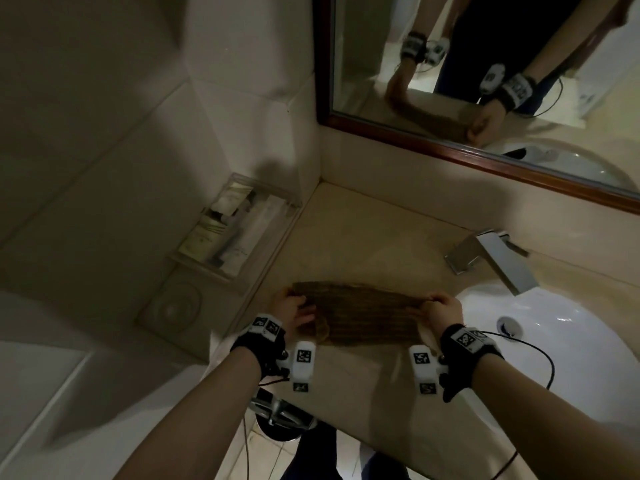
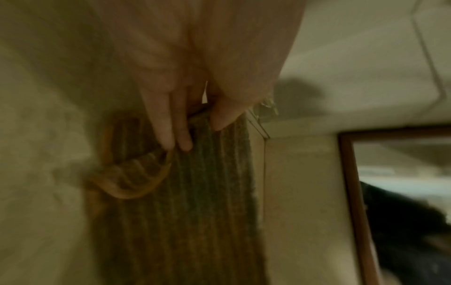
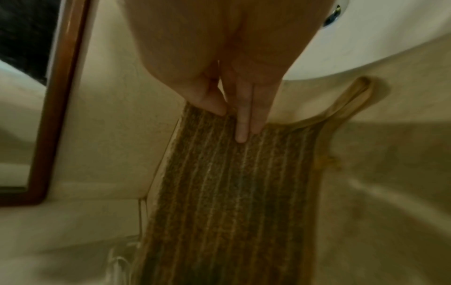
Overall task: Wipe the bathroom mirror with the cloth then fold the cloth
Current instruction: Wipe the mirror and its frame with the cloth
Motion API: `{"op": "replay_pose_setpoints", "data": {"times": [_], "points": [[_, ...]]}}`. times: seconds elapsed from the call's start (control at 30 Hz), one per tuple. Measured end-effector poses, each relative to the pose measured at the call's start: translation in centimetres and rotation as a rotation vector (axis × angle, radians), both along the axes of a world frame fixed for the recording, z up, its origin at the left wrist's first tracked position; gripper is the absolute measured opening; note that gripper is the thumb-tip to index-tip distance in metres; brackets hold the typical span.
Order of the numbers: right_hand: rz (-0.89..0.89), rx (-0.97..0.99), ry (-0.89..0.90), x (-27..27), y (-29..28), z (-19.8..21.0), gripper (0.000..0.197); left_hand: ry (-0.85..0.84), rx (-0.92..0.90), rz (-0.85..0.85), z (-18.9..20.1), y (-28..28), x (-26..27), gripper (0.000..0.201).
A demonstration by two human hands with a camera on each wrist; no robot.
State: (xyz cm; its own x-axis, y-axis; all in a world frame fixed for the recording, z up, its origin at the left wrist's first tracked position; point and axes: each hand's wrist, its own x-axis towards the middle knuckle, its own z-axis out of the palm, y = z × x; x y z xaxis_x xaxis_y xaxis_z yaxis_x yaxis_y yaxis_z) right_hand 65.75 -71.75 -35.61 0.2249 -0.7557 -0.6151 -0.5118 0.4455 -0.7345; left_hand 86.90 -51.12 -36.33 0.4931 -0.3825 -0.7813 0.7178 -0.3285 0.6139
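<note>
A clear plastic wall shelf [image 1: 239,223] holding pale tubes and sachets hangs on the tiled wall past the left edge of the beige stone desk [image 1: 363,237]. On the desk, between its left edge and the basin, a brown ribbed cloth with an orange-tan hem [image 1: 360,313] is stretched out flat, its ribs running from one hand to the other. The left hand [image 1: 294,308] has its grip closed on the cloth's left end: in the left wrist view the thumb lies on top and the fingers [image 2: 171,133] press the fabric beside it, a hemmed corner curling up under them. The right hand [image 1: 445,308] has the same hold on the right end, thumb and two fingers [image 3: 244,123] pinching the fabric, with a loop of hem bulging out toward the basin. Just right of that hand sits the white oval basin [image 1: 554,327], sunk into the desk, and a square chrome tap [image 1: 491,261] stands at its back edge. Above the desk's back edge hangs the dark wood-framed mirror [image 1: 485,98], which reflects both hands and the cloth.
</note>
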Motion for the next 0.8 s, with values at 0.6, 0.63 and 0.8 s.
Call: {"op": "replay_pose_setpoints", "data": {"times": [0.6,0.63,0.8], "points": [[0.461,-0.399,0.348,-1.8,1.3,-1.1,0.034,-0.98,0.431,-0.86,-0.9,2.5,-2.1,0.04],[0.503,-0.389,0.378,-1.4,1.2,-1.4,0.041,-0.986,0.472,-0.922,-1.1,2.1,-2.1,0.044],[0.79,-0.377,0.598,-0.2,0.8,-2.2,0.034,-0.953,0.571,-1.063,-0.8,1.1,-1.2,0.035]]}}
